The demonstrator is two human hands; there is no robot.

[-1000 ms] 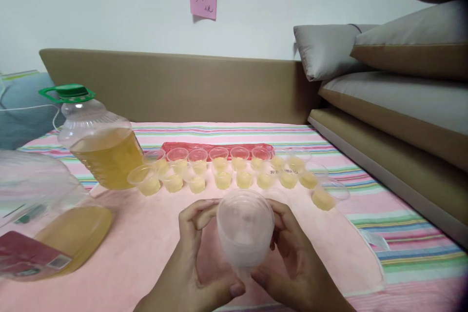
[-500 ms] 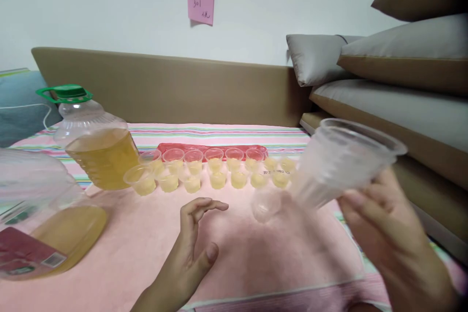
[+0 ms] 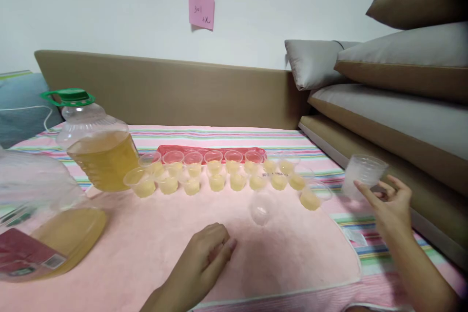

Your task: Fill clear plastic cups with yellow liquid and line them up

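Note:
At the right, my right hand (image 3: 393, 202) has its thumb and curled fingers at a stack of clear plastic cups (image 3: 361, 175); the contact on the far side is hidden. My left hand (image 3: 204, 258) hovers over the pink cloth (image 3: 153, 248), fingers curled in and thumb close to them, with nothing visible inside. Ahead of it is a clear, empty-looking plastic cup (image 3: 261, 208). Beyond that, two rows of small clear cups (image 3: 217, 181) hold pale yellow contents. The nearest cup at the row's right end (image 3: 310, 200) stands slightly apart.
On the left are two large clear jugs of yellow liquid, one with a green cap (image 3: 75, 96) and one with a red label (image 3: 25, 253). A red plastic packet (image 3: 212, 150) lies behind the cups. Stacked grey-brown cushions (image 3: 398, 102) rise on the right.
My right hand has moved the stack of cups away to the right and lower, uncovering the right end of the rows. My left hand's fingers have curled in and it sits lower.

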